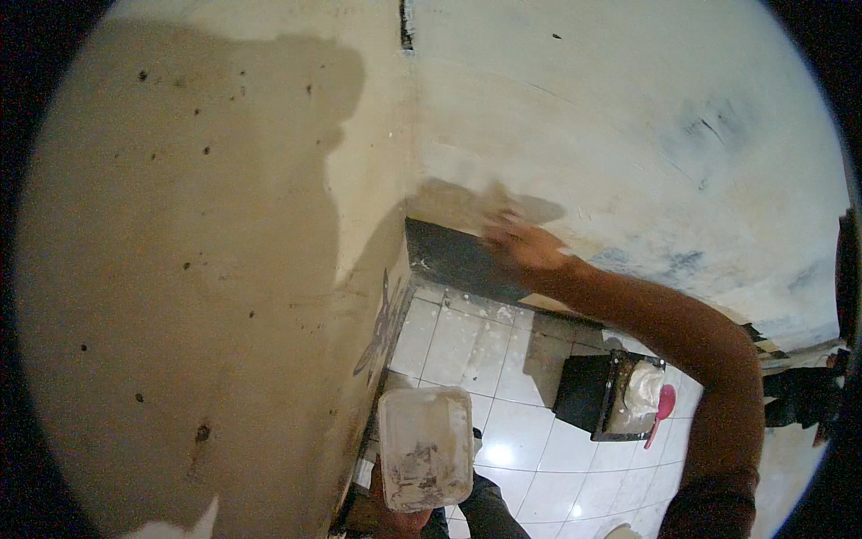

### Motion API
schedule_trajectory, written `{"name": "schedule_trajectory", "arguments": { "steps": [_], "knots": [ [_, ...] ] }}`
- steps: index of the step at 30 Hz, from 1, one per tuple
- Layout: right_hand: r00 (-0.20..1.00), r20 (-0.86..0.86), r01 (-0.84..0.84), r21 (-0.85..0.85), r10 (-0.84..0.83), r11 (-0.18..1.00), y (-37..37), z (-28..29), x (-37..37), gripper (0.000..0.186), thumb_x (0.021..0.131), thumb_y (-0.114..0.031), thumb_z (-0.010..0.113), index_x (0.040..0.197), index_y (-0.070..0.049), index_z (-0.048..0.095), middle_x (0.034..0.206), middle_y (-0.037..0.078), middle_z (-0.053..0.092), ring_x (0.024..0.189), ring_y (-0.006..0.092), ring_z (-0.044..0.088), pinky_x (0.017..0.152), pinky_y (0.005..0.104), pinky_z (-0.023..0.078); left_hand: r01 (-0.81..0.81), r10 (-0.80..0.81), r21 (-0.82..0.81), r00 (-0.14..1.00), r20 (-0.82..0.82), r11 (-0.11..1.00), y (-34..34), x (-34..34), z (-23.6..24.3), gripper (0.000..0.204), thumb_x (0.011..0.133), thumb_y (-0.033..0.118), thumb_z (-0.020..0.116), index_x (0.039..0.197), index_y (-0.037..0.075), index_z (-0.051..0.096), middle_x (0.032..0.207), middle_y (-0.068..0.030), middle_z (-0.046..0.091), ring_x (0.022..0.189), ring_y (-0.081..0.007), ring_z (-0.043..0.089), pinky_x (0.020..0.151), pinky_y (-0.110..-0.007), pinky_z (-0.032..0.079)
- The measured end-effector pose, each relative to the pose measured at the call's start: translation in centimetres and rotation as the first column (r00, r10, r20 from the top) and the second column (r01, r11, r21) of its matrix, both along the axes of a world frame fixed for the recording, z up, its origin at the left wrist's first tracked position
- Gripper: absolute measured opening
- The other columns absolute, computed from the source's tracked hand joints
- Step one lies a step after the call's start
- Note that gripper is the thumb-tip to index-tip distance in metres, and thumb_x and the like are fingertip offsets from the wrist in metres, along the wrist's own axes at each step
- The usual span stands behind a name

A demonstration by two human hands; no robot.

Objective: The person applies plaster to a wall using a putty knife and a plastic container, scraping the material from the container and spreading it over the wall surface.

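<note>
A rectangular plastic container (pixel 426 440), smeared with grey residue, is being held above the tiled floor (pixel 516 440), beside the beige left wall (pixel 180 296). It is being gripped by the left hand (pixel 406 522) — clamped at the container's lower end, its fingers largely being hidden underneath. The right hand (pixel 530 250) is being held up at the patchy white wall (pixel 628 153), above the dark skirting strip (pixel 462 258). Its outline is being blurred — whether its fingers are being kept apart or closed around the pale shape at their tips cannot be told. A pink ladle (pixel 664 404) is being left beside a white mass (pixel 643 388).
</note>
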State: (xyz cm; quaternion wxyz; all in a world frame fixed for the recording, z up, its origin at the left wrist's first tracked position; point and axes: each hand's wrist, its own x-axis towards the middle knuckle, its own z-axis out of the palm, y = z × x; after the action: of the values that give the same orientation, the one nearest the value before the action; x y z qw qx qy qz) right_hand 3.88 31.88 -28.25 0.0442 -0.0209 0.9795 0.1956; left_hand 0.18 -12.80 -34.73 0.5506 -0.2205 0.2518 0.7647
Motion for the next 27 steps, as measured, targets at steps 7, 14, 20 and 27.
{"name": "schedule_trajectory", "arguments": {
  "steps": [7, 14, 20, 27],
  "knots": [
    [0.981, -0.091, 0.151, -0.203, -0.172, 0.968, 1.8, 4.8, -10.9, 0.019, 0.078, -0.02, 0.061, 0.09, -0.01, 0.071, 0.112, 0.012, 0.062, 0.115, 0.0277, 0.051, 0.105, 0.0409, 0.035, 0.017, -0.017, 0.001, 1.0, -0.002, 1.0, 1.8, 1.3, 2.0, 0.058, 0.09, 0.051, 0.045, 0.135, 0.013, 0.041, 0.133, -0.0142, 0.046, 0.119, -0.0382, 0.046, 0.097, -0.061, 0.038],
    [0.864, 0.153, 0.469, 0.104, -0.48, 0.877, 1.2, 1.2, 11.8, 0.043, 0.077, -0.03, 0.062, 0.111, -0.003, 0.063, 0.13, 0.015, 0.05, 0.128, 0.0319, 0.038, 0.111, 0.0446, 0.024, 0.021, -0.026, -0.028, 0.982, -0.188, 0.999, 0.7, 2.5, -1.1, 0.06, 0.09, 0.053, 0.047, 0.136, 0.015, 0.04, 0.135, -0.0132, 0.046, 0.12, -0.0396, 0.045, 0.098, -0.063, 0.037],
    [0.931, 0.181, 0.365, -0.397, -0.318, 0.842, -2.1, -5.1, -2.5, 0.055, 0.081, -0.03, 0.059, 0.124, 0.002, 0.049, 0.132, 0.018, 0.045, 0.126, 0.026, 0.04, 0.108, 0.0391, 0.03, -0.034, 0.033, -0.023, 0.999, -0.042, 0.999, 1.3, 2.9, -0.7, 0.059, 0.09, 0.051, 0.046, 0.135, 0.014, 0.041, 0.133, -0.0132, 0.047, 0.118, -0.0385, 0.047, 0.097, -0.062, 0.038],
    [0.985, -0.047, 0.157, -0.153, -0.166, 0.976, 5.5, -7.1, 2.5, 0.06, 0.067, -0.012, 0.065, 0.123, 0.006, 0.05, 0.142, 0.02, 0.033, 0.129, 0.0337, 0.036, 0.108, 0.0404, 0.034, -0.059, 0.059, -0.03, 0.998, -0.011, 0.998, 0.2, 4.1, -1.1, 0.057, 0.091, 0.049, 0.045, 0.134, 0.012, 0.042, 0.13, -0.0132, 0.049, 0.116, -0.0371, 0.049, 0.096, -0.06, 0.04]
  ]
}}
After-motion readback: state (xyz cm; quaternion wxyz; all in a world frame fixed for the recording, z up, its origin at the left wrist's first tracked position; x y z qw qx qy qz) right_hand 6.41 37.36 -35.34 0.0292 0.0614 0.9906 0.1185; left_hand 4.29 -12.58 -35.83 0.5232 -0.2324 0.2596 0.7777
